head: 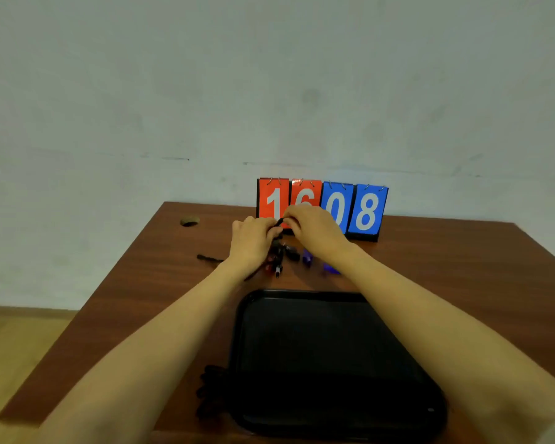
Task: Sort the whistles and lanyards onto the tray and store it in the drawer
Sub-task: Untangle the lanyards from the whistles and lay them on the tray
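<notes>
1. The left hand [252,238] and right hand [314,230] both pinch a thin black lanyard cord [280,222] just above the brown wooden table [446,267].
2. Small dark, red and blue plastic whistles [289,254] lie heaped beneath the hands, beyond the black rectangular plastic tray [247,315].
3. The cord looks limp, light and tangle-prone, so gather it in loops. The whistles seem hard and light, so pinch each by its body.

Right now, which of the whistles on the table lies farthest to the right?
The blue whistle, tucked against the right forearm. The purple whistle and the black whistle both lie to its left.
</notes>
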Available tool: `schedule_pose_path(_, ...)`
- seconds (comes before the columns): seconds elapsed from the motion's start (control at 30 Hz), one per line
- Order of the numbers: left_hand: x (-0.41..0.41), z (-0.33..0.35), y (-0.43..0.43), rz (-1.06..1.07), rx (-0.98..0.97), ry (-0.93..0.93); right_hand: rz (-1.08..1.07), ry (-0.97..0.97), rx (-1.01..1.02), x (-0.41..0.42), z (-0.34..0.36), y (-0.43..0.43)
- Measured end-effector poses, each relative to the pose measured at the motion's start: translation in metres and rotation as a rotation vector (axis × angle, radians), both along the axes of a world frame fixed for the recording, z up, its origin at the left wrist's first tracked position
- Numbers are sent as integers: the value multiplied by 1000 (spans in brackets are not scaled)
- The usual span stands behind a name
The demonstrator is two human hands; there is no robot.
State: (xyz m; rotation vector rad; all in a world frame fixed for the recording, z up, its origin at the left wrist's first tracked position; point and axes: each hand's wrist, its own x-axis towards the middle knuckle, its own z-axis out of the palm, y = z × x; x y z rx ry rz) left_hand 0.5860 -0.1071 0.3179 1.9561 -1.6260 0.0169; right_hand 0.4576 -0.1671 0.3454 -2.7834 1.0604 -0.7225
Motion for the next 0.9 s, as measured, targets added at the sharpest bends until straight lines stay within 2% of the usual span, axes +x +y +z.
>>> schedule_pose_path(0.17,3,47,5,68,-71,-112,-63,-168,-124,-24,60,8)
schedule_pose_path(0.33,11,77,9,31,-30,81,-138,-339,-194,-59,101,10)
schedule_pose_path(0.53,17,69,12,41,50,130,-232,-471,-203,-97,121,7)
schedule_pose_path(0.67,20,60,14,63,58,53,-309,-400,-198,-114,116,3)
schedule_pose_path(0.8,14,70,16,146,-164,-54,-402,-317,-135,-126,99,-1)
schedule_pose_path(0.9,17,75,19,181,-249,47,-447,-285,-60,-139,85,-3)
